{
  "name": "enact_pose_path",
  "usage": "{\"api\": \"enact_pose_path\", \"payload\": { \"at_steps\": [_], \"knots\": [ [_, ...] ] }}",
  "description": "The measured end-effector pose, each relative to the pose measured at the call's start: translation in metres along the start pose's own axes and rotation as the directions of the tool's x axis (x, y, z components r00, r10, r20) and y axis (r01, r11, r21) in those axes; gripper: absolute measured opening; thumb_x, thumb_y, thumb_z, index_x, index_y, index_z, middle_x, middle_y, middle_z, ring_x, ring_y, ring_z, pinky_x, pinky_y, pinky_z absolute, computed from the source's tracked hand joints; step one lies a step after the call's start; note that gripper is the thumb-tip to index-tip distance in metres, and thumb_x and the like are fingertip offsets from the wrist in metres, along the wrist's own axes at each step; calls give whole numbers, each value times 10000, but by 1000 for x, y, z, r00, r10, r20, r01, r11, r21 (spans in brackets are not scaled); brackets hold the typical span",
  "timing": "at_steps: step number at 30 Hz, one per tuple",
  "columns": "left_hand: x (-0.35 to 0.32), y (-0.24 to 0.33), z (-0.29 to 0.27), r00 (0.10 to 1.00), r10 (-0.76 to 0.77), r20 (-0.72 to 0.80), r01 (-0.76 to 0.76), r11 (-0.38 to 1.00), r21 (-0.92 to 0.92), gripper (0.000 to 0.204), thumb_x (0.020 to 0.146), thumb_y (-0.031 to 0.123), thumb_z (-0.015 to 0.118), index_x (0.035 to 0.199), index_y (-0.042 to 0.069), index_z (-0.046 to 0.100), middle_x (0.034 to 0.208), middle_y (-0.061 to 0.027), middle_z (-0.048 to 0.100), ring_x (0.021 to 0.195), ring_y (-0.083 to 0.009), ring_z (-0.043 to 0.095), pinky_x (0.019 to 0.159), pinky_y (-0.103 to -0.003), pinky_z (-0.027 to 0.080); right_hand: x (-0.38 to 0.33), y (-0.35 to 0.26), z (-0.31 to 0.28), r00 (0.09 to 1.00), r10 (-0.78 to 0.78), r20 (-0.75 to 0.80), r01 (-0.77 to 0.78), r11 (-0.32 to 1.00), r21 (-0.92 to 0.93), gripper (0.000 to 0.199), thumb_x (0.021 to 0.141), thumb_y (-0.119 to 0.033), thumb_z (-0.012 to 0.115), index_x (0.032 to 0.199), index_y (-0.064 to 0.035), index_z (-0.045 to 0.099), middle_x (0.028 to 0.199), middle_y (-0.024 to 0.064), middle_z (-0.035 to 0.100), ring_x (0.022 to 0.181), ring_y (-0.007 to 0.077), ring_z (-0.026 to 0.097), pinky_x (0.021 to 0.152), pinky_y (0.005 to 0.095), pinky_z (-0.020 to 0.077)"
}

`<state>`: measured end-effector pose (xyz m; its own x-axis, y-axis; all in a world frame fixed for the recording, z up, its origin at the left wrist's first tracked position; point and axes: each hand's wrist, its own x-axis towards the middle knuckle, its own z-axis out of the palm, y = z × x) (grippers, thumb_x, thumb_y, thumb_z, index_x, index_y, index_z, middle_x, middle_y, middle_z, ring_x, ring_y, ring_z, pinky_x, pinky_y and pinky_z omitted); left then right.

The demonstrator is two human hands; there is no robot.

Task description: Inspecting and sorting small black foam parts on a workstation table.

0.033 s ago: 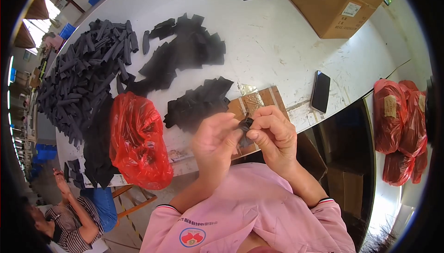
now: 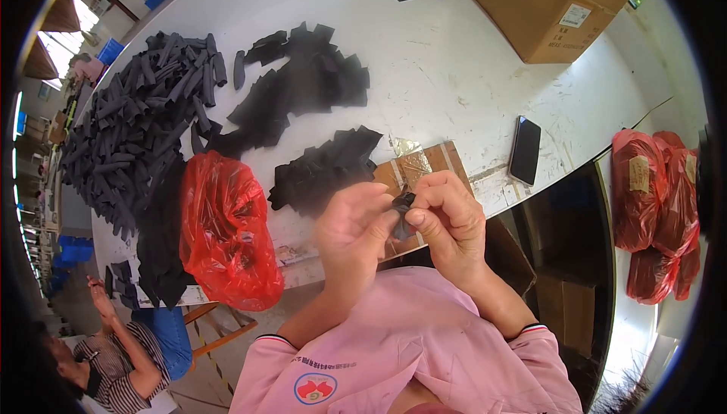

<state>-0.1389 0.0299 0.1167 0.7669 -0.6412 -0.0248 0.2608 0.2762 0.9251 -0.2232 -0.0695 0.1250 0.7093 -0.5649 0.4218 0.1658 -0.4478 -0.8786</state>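
Close to the table's front edge, both my hands meet over a small piece of black fabric (image 2: pixel 404 203). My right hand (image 2: pixel 452 224) pinches it between thumb and curled fingers. My left hand (image 2: pixel 351 226) is closed on its other side, thumb and fingertips against the fabric; part of this hand is blurred. Much of the piece is hidden by my fingers. Beneath them lies a brown wooden board (image 2: pixel 439 158) with a strip of clear tape. Just beyond my left hand, a heap of flat black fabric pieces (image 2: pixel 326 168) rests on the white table (image 2: pixel 454 88).
At left are a big pile of dark rolled pieces (image 2: pixel 144 118), more flat black pieces (image 2: pixel 310 81) and a red plastic bag (image 2: pixel 227 232). A phone (image 2: pixel 525 150) lies right; a cardboard box (image 2: pixel 541 9) stands far right. Red bags (image 2: pixel 655 202) hang beyond. A person (image 2: pixel 125 353) sits lower left.
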Motion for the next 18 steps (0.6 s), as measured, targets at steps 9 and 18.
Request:
{"api": "enact_pose_path", "payload": {
  "at_steps": [9, 18],
  "knots": [
    [32, 24, -8, 609, 46, 792, 599, 627, -497, 460, 811, -15, 460, 1206, -64, 230, 560, -87, 470, 336, -64, 384, 325, -203, 338, 30, -17, -13, 963, 114, 245, -176, 953, 249, 189, 829, -182, 540, 750, -17, 492, 668, 29, 433, 624, 124, 419, 531, 236, 345],
    [50, -53, -34, 711, -484, 511, 662, 212, -719, 346, 876, 64, 347, 1200, -55, 375, 798, -159, 577, 335, -49, 295, 327, -190, 358, 12, 71, 2, 687, 590, 424, -722, 488, 491, 202, 856, -217, 519, 715, -73, 518, 589, -46, 397, 494, 34, 310, 414, 168, 254]
  ]
}}
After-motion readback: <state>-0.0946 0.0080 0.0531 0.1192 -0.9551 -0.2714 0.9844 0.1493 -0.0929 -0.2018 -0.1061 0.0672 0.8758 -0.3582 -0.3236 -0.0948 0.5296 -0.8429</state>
